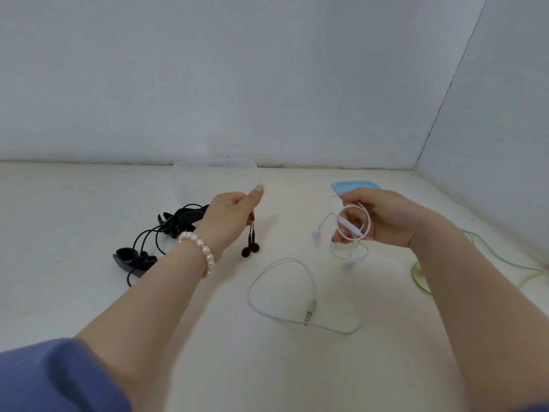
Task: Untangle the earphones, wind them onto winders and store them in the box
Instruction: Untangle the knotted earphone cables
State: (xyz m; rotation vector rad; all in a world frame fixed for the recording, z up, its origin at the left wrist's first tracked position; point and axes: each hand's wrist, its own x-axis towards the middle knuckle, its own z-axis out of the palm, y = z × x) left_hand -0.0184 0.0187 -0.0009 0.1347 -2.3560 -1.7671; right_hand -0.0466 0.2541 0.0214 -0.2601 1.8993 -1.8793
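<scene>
A white tabletop (89,203) is bounded by pale grey walls (267,69) at 12 and 3 o'clock. A clear plastic box (214,179) stands at the far edge, at 12 o'clock, and a blue lid (344,185) lies at 1 o'clock, partly hidden by the right hand. The left hand (230,217), with a pearl bracelet (200,251) at the wrist, is raised near the centre; its thumb and fingers are pinched on a black earphone cord, from which 2 black earbuds (251,248) hang side by side. Black winders (133,260) and looped black cable (175,224) lie at 9 o'clock. The right hand (386,218) is held at 2 o'clock, its fingers curled around coils of the white earphones (352,224), with an inline remote across the coil and 2 white buds dangling. The white cable's remainder is looped on the table at 5 o'clock, ending in a jack plug (309,313). A green cable (421,278) lies at 3 o'clock.
</scene>
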